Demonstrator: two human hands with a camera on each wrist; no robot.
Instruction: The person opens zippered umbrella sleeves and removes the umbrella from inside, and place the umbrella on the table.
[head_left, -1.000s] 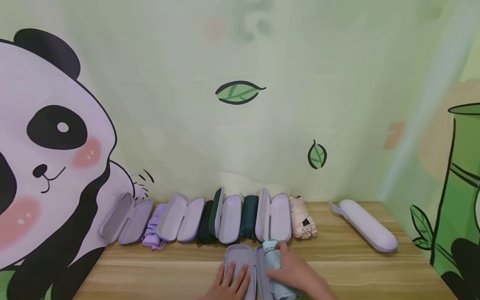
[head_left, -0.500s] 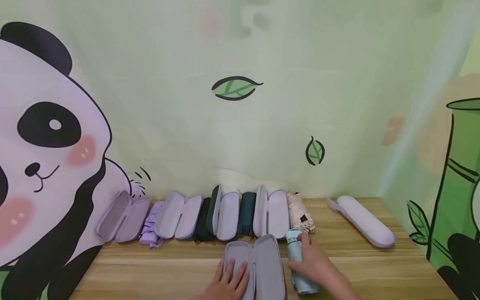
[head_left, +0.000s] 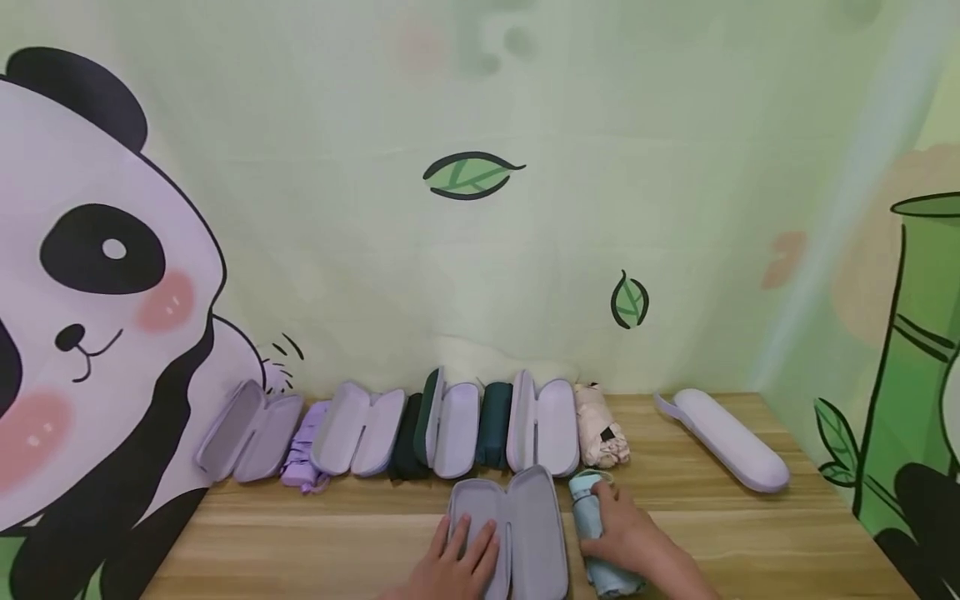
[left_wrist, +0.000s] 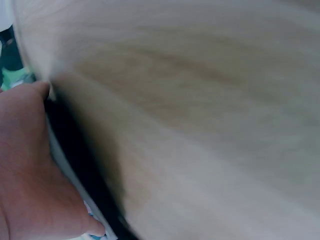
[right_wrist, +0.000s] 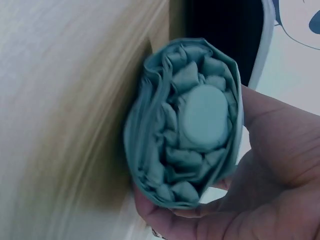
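An open grey umbrella case lies hinged apart at the front of the table. My left hand rests on its left half with the fingers spread; the left wrist view shows that hand at the case's dark outer edge. Just right of the case, my right hand grips a light blue folded umbrella between thumb and fingers. From the right wrist view, the umbrella's end shows its rounded handle tip or cap amid bunched fabric, close to the wood.
Along the back stand open cases alternating with folded umbrellas: purple, black, dark teal and pale pink. A closed white case lies at the right of the wooden table. A panda-printed cloth hangs behind.
My right hand has moved the light blue umbrella rightward, from over the case's right half to the table beside it. My left hand has stayed on the case.
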